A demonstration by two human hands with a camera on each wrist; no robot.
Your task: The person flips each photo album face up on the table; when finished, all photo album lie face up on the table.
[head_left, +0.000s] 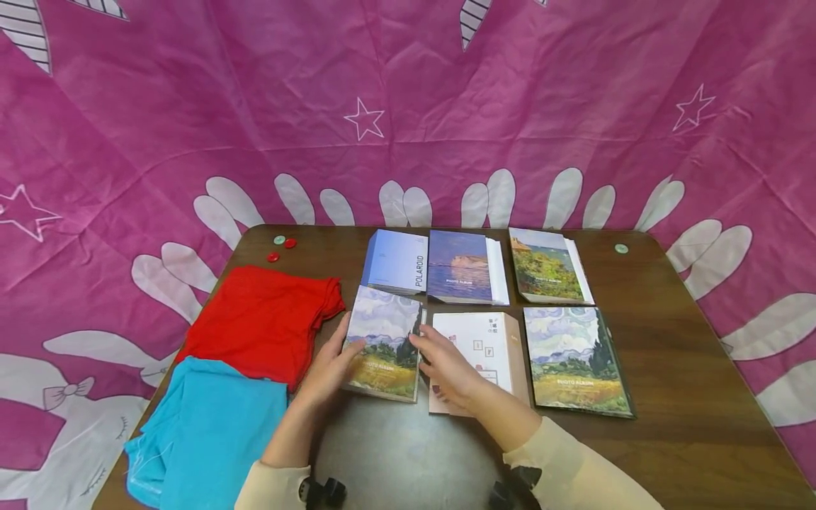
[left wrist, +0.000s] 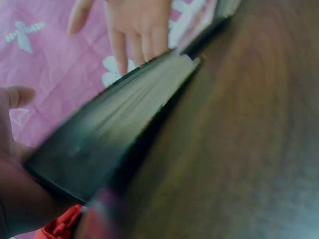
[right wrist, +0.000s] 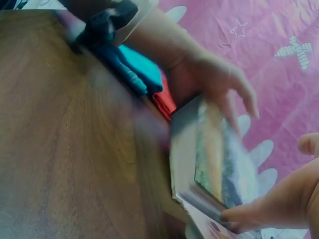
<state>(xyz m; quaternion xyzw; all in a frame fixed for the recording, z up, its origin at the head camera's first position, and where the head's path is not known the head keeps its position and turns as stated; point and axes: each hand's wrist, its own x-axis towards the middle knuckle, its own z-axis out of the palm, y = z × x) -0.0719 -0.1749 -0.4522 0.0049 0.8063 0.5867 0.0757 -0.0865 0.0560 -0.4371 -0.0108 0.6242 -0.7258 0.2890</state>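
A photo album with a painted wheat-field cover (head_left: 387, 329) is between my two hands, left of centre in the head view. My left hand (head_left: 331, 363) grips its left edge, thumb over the cover. My right hand (head_left: 449, 363) holds its right edge, above a pale album with small furniture drawings (head_left: 486, 346). In the left wrist view the held album's page block (left wrist: 132, 109) shows end-on, blurred. The right wrist view shows the same album (right wrist: 222, 159) between both hands. Fingers under the album are hidden.
Behind lie a blue Polaroid album (head_left: 395, 261), a sea-cliff album (head_left: 460, 265) and a garden album (head_left: 548, 265). A second wheat-field album (head_left: 576, 361) lies right. Red cloth (head_left: 261, 319) and turquoise cloth (head_left: 210, 432) cover the left side. Small buttons (head_left: 273, 257) lie at the back.
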